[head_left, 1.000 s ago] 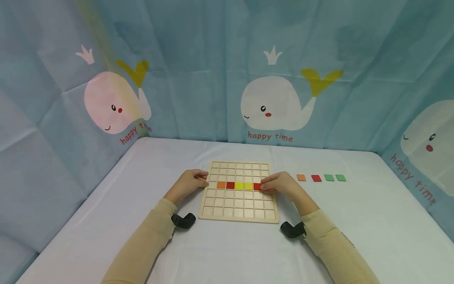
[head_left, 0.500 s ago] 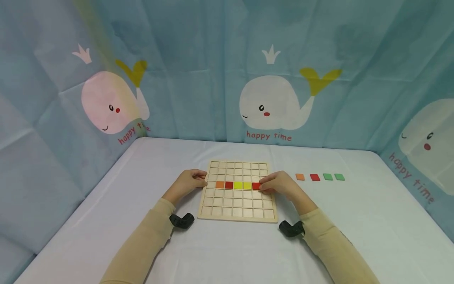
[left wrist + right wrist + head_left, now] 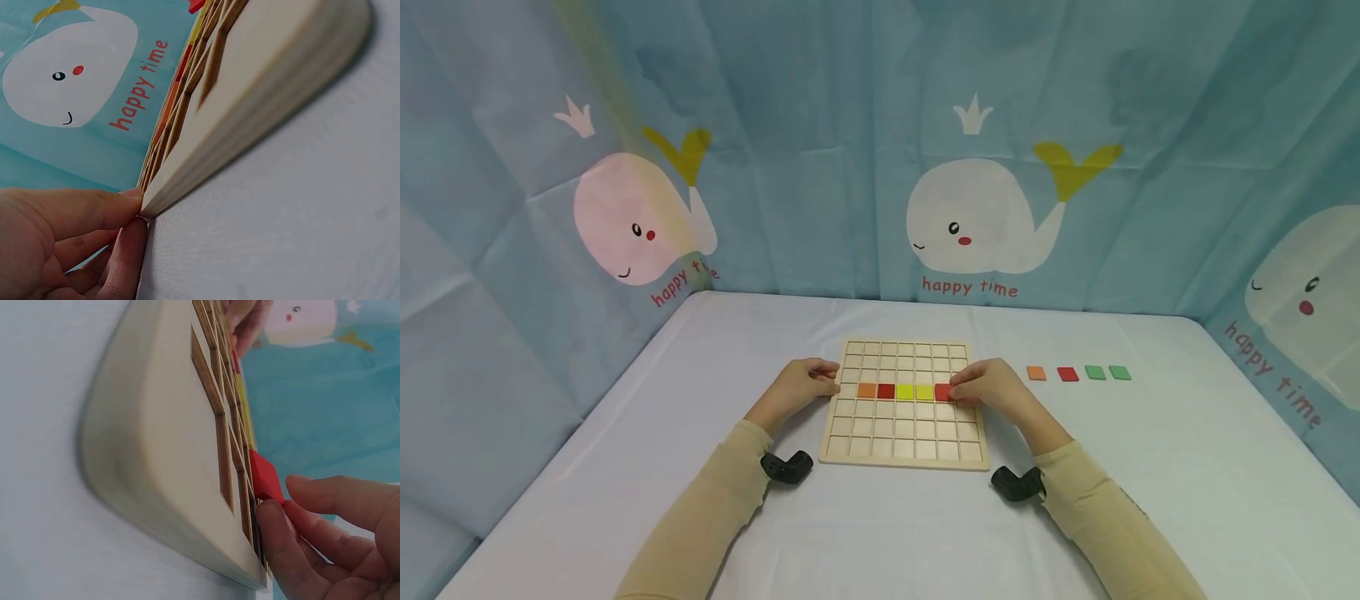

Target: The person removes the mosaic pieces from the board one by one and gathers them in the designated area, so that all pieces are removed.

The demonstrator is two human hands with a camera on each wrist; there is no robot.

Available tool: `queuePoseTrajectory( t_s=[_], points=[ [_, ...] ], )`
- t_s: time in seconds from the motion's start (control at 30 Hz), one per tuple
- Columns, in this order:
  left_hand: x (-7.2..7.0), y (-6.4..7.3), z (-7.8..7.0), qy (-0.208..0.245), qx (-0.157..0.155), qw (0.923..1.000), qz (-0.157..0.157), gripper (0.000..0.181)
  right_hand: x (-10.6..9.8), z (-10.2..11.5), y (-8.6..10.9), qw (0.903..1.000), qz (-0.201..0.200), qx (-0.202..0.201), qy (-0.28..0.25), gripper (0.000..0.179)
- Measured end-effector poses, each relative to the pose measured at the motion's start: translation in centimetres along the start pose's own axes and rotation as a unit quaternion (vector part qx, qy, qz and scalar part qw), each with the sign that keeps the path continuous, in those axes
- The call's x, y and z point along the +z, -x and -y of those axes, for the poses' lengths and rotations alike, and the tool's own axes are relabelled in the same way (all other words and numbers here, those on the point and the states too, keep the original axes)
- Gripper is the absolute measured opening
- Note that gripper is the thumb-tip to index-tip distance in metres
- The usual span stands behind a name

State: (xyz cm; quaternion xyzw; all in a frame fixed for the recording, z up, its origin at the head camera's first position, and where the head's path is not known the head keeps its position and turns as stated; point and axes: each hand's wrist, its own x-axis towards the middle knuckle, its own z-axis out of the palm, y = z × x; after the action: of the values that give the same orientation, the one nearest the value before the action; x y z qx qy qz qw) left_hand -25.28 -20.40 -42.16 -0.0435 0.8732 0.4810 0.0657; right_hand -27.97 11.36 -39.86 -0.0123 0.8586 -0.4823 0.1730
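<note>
**Diffuse Light, Soft Near Focus**

Head view: even, moderate light; a pale yellow streak (image 3: 591,58) tints the left of the whale-print backdrop (image 3: 820,200); faint shadows edge the sleeves (image 3: 715,508). Wrist views: dimmer, greyer; the wooden grid board's (image 3: 250,94) nearest corner blurs.

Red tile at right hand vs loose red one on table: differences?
The held red tile is tilted over the board; the loose red tile lies flat on the table. The right hand grips the held red tile; no hand touches the loose red tile. Both are red and square.
</note>
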Motion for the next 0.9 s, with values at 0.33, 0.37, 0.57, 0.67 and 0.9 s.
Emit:
queuePoseTrajectory(
  t_s=[0.33, 0.37, 0.57, 0.67, 0.9],
  points=[
    [0.06, 0.04, 0.08, -0.007, 0.004, 1.0, -0.005, 0.044, 0.12, 0.5, 0.24, 0.9999, -0.014, 0.007, -0.004, 0.016],
    [0.05, 0.06, 0.08, -0.007, 0.004, 1.0, -0.005, 0.044, 0.12, 0.51, 0.23, 0.9999, -0.014, 0.005, -0.003, 0.015],
    [0.07, 0.15, 0.03, -0.007, 0.0, 1.0, -0.006, 0.044, 0.18, 0.42, 0.11, 0.9998, -0.019, 0.001, -0.004, 0.012],
    [0.08, 0.15, -0.05, -0.006, -0.003, 1.0, -0.006, 0.044, 0.22, 0.29, -0.01, 0.9997, -0.019, -0.005, -0.011, 0.012],
    [0.11, 0.15, -0.12, -0.002, -0.003, 1.0, -0.007, 0.044, 0.02, 0.17, 0.11, 0.9997, -0.016, -0.015, -0.015, 0.013]
  ],
)
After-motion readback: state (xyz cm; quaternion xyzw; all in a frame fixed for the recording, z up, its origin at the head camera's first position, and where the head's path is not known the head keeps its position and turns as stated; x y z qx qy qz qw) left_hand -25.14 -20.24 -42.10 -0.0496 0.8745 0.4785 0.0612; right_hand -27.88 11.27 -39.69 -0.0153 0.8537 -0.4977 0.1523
